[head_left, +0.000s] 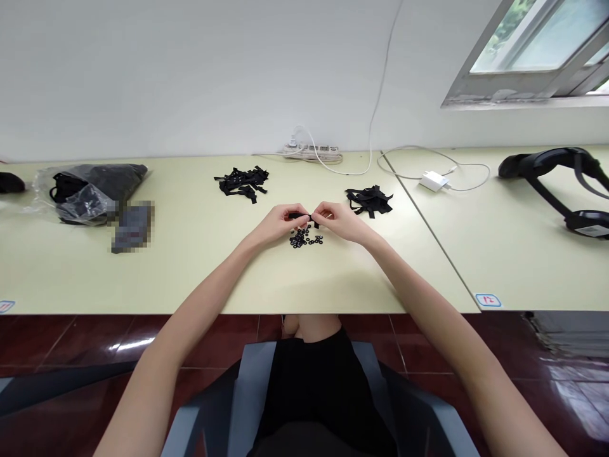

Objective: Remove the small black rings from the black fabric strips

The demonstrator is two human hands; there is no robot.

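Observation:
My left hand (287, 219) and my right hand (335, 219) meet over the pale table, both closed in a pinch on one short black fabric strip (299, 216). A dark end of the strip hangs below my right fingertips. Just under the hands lies a loose cluster of small black rings (299, 238). Whether a ring is on the strip between my fingers is too small to tell. A pile of black strips (368, 200) lies to the right of my right hand. Farther back on the left is another pile of black strips (242, 182), with small pieces among them.
A power strip (314, 152) with white cables sits against the wall. A white charger (434, 181) and a black headset (566, 184) are on the right. At left lie a clear plastic bag with black contents (90, 190) and a blurred dark item (133, 227).

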